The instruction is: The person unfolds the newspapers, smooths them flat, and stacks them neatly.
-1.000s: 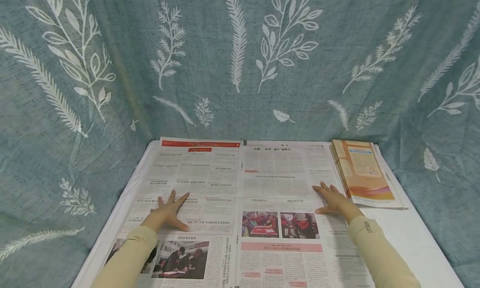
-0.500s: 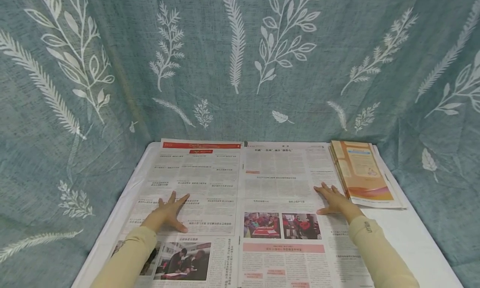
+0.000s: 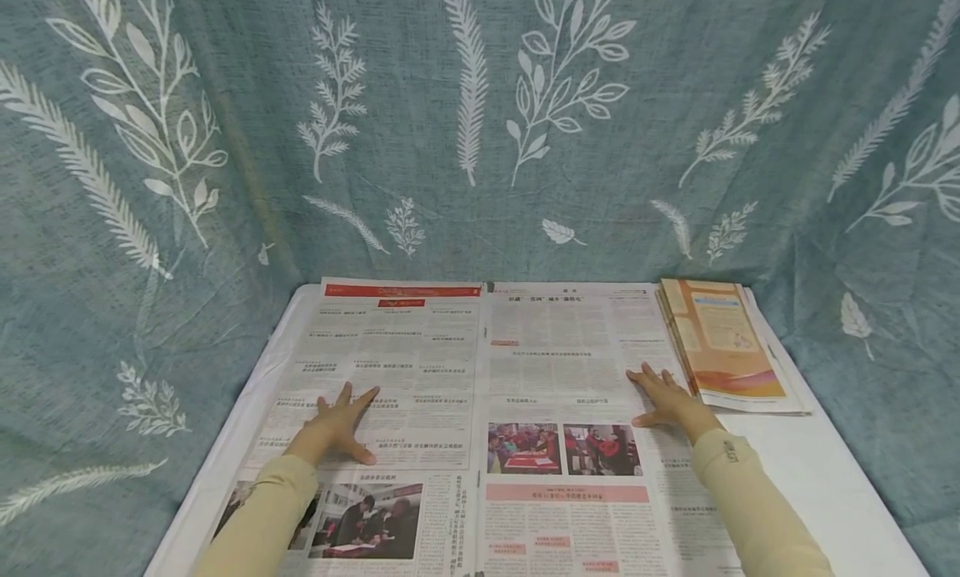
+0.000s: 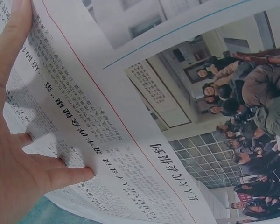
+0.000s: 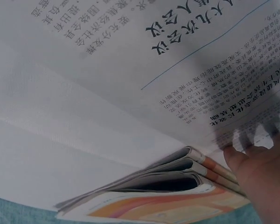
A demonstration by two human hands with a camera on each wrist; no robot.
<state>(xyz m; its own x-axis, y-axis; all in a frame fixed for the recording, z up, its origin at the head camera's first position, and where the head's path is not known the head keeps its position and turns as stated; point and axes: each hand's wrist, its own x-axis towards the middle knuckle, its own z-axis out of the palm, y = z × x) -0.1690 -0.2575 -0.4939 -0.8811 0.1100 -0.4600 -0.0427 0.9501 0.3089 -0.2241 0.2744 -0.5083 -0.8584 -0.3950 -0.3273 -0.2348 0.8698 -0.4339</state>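
Observation:
An unfolded newspaper (image 3: 551, 377) lies flat across the table, printed with text columns, photos and a red banner. On its left page rests my left hand (image 3: 335, 427), fingers spread wide over the text. My right hand (image 3: 669, 402) touches the right page near its outer side, fingers also spread. In the left wrist view the left hand's fingertips (image 4: 86, 174) press on the printed sheet, beside a large photo of a crowd. The right wrist view has the right hand (image 5: 263, 172) with fingertips on the paper, close to a folded stack of papers (image 5: 177, 186).
At the back right corner sits the stack of folded papers (image 3: 727, 343) with an orange printed cover. White table covering (image 3: 810, 469) shows along the right side. Blue-green curtain cloth (image 3: 480, 227) with white leaf patterns hangs around the back and both sides.

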